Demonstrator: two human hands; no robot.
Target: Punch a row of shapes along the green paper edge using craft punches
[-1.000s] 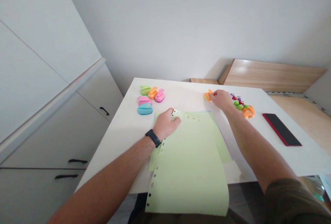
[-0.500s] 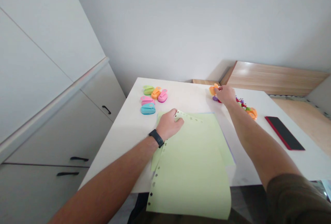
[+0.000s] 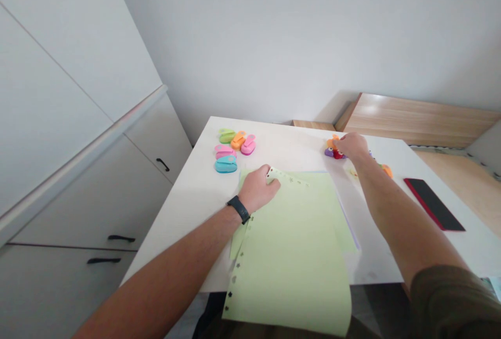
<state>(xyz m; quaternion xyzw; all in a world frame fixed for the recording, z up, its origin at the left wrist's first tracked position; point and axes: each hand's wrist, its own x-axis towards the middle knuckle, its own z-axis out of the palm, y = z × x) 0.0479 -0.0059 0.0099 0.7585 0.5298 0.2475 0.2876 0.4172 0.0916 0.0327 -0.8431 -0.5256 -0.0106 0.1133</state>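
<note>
My left hand [image 3: 258, 188], with a dark band at its wrist, is closed on the upper left corner of a pale green paper sheet [image 3: 293, 266]. Small shaped holes, some of them stars, run along the sheet's left and top edges. Its lower end hangs past the table's front edge. Under it lies more green paper [image 3: 324, 187]. At the back right, my right hand [image 3: 353, 145] has its fingers closed on an orange craft punch [image 3: 332, 141], partly hidden by the fingers. Purple and red toy-like pieces with eyes [image 3: 335, 153] sit just below it.
On the white table [image 3: 180, 213], several craft punches stand at the back left, among them a blue one [image 3: 226, 164] and an orange one [image 3: 238, 140]. Another orange item [image 3: 386, 170] shows behind my right forearm. A black and red flat object [image 3: 433, 204] lies at the right.
My right hand has moved slightly right and nearer, with the orange punch in its fingers. The purple and red pieces show more now. My left hand and the sheet stay nearly the same.
</note>
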